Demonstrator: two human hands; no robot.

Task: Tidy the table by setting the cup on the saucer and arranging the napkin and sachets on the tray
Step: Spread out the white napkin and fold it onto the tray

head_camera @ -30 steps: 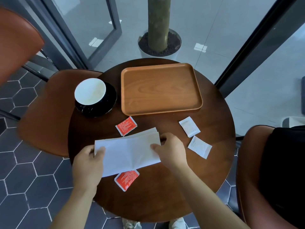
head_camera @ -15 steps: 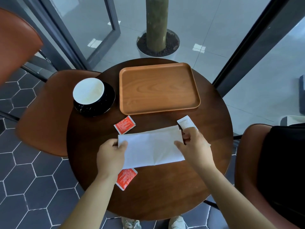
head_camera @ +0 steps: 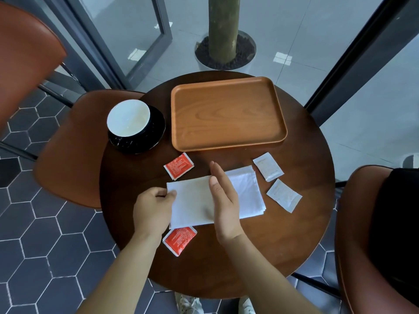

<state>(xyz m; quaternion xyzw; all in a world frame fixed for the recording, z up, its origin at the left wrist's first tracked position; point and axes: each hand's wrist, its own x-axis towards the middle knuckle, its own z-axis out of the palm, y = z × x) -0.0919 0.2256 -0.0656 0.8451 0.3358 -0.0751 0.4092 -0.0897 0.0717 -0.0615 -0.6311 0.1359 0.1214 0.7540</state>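
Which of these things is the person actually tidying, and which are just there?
Part of the job: cup, saucer, napkin, red sachets, white sachets, tray.
Just there: chairs, potted tree.

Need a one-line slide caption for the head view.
Both hands fold a white napkin on a round table; tray empty.

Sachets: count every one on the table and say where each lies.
4. Red sachet near the saucer; second red sachet partly under the napkin edge; two white sachets right of the napkin. More could hide under the napkin.
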